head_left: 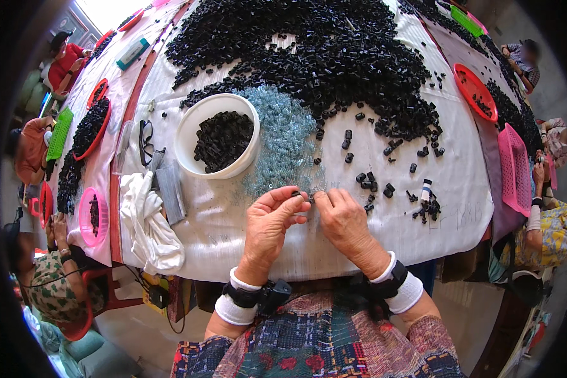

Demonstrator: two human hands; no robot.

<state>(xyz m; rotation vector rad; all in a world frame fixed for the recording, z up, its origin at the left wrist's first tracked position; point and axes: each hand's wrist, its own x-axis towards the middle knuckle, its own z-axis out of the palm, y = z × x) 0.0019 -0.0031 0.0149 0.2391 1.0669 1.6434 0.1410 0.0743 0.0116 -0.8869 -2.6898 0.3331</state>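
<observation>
Above the near part of the cloth, my left hand (272,222) pinches a small black piece (303,195) between thumb and fingertips. Close beside it, the fingers of my right hand (345,220) are pressed together at that same piece; what they hold is too small to make out. Just beyond my hands spreads a heap of tiny pale-blue, shiny pieces (280,142) that look like springs. A white bowl (184,151) at its left holds many black pieces (223,142). Several loose black cylinders (366,181) lie right of my right hand.
A huge heap of black pieces (309,50) covers the far table. White cloth gloves (146,220), eyeglasses (146,143) and a grey block (170,189) lie left. Near the right edge stands a small white-banded cylinder (426,190). Other people sit at both sides, with red trays (475,93) and pink baskets (513,170).
</observation>
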